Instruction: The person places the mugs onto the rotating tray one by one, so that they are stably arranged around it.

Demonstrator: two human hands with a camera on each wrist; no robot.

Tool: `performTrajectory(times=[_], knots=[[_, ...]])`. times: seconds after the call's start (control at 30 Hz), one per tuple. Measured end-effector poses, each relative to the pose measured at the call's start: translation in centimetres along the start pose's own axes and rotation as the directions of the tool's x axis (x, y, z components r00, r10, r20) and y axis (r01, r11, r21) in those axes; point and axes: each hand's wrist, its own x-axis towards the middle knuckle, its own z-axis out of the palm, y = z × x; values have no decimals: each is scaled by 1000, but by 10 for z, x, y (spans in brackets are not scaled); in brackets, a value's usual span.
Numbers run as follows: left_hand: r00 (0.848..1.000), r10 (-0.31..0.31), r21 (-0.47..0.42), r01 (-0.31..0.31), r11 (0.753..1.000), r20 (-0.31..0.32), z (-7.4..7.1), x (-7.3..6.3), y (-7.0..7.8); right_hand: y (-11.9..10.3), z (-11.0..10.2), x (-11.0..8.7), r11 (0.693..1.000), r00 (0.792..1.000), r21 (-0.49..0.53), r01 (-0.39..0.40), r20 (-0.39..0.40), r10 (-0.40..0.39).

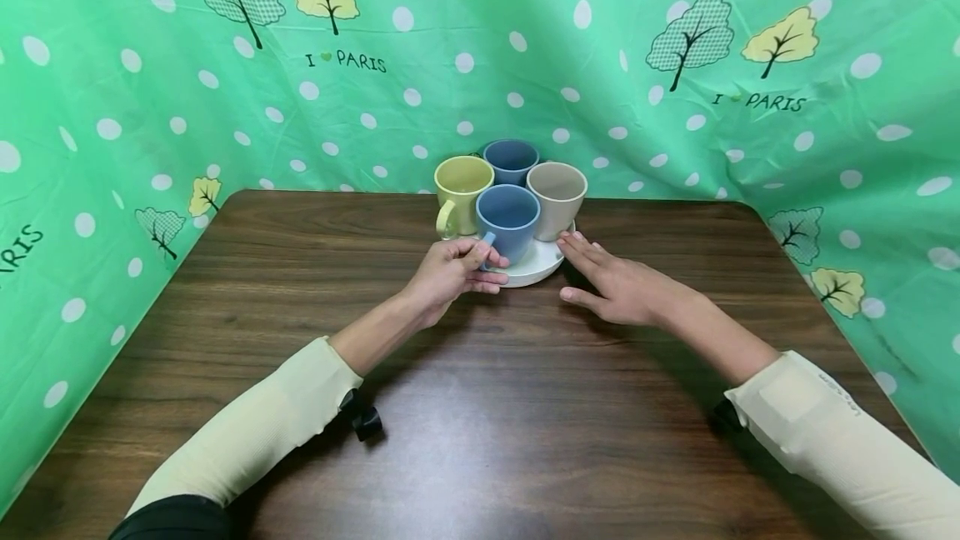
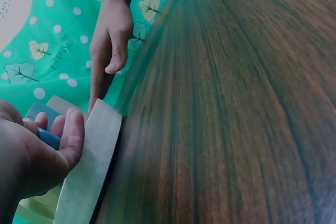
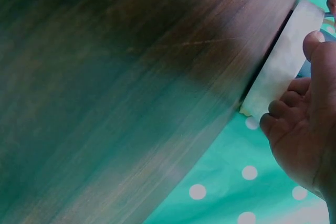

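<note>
Several mugs stand close together on a round white plate near the back of the table. My left hand pinches the handle of the front blue mug between thumb and fingers; the handle shows in the left wrist view too. My right hand lies with fingers straight at the plate's right rim, fingertips beside the beige mug. To the left is a yellow-green mug with its handle toward me. Behind them stands a second blue mug, its lower part hidden.
The dark wooden table reaches from the mugs to the near side. A green dotted cloth printed with trees hangs right behind its back edge and along both sides. A small black piece hangs by my left sleeve.
</note>
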Motion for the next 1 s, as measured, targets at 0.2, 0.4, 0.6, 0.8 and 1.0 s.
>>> performTrajectory(times=[0.2, 0.4, 0.6, 0.8, 1.0], knots=[[1000, 0, 0, 0, 1000, -13, 2, 0, 0, 1, 0, -1, 1000, 1000, -1, 2, 1, -2], [1000, 3, 10, -3, 1000, -10, 2, -1, 1, 1, 0, -1, 1000, 1000, -2, -4, 4, 4], [1000, 5, 68, -6, 998, 18, -3, -1, 0, 0, 0, -2, 1000, 1000, 0, -6, 0, 6], [999, -20, 99, 16, 995, 37, -7, -1, 2, 1, 1, -3, 1000, 1000, 2, -11, -10, 11], [1000, -15, 105, 15, 994, -1, -11, -3, 5, 1, 0, -2, 1000, 998, -29, 7, -63, -9]])
